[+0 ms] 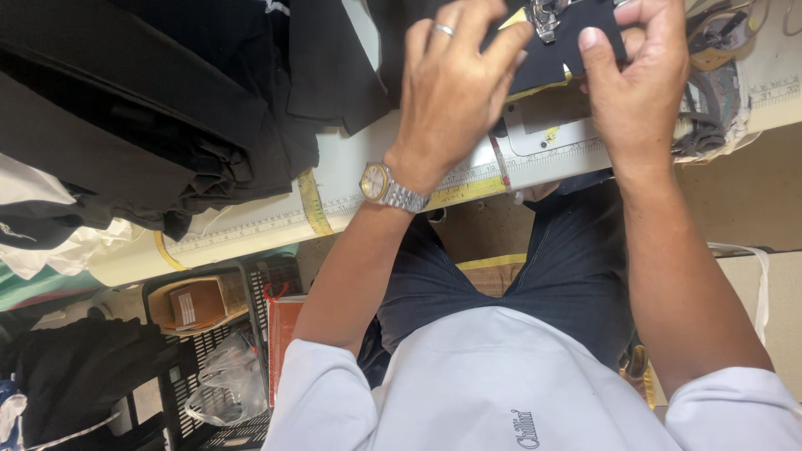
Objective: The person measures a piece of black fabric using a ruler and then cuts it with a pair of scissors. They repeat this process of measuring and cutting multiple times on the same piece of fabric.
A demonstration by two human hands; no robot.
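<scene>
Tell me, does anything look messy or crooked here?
A little. The yellow measuring tape lies curled and skewed over the table edge, and the black clothes are heaped loosely. Both hands, left hand and right hand, hold the black fabric piece neatly under the presser foot.

A heap of dark folded cloth (159, 108) lies on the pale surface (351, 159), whose edge carries a yellow tape (311, 203). Below it a black crate (209, 367) holds a brown box (194, 302) and a clear bag (224, 386). Grey straps (710, 117) lie at the far side.
</scene>
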